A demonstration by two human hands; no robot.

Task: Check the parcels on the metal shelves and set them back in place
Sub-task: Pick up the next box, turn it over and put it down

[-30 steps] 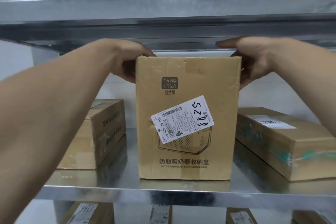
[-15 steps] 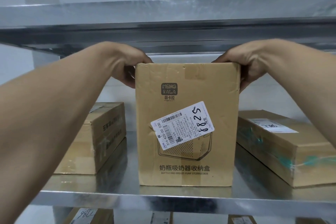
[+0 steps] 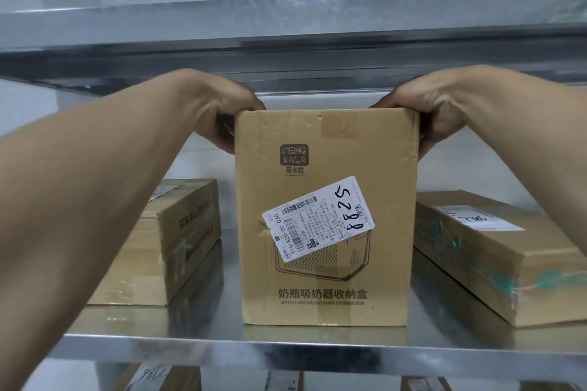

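Note:
A tall brown cardboard parcel [image 3: 327, 216] stands upright on the metal shelf [image 3: 286, 349], its front facing me with a slanted white label marked 6825. My left hand [image 3: 219, 114] grips the parcel's top left corner, fingers curled behind it. At the top right corner my right hand [image 3: 428, 114] holds the parcel the same way. The fingertips of both hands are hidden behind the box.
A low brown box [image 3: 171, 244] lies on the shelf to the left and a flat taped box [image 3: 495, 254] to the right. The shelf above [image 3: 286, 51] hangs just over my hands. More labelled parcels [image 3: 152, 378] show on the shelf below.
Both hands have closed down onto the parcel's top corners; the right hand's fingers, earlier stretched over the top, now curl behind it. The parcel stays standing on the shelf.

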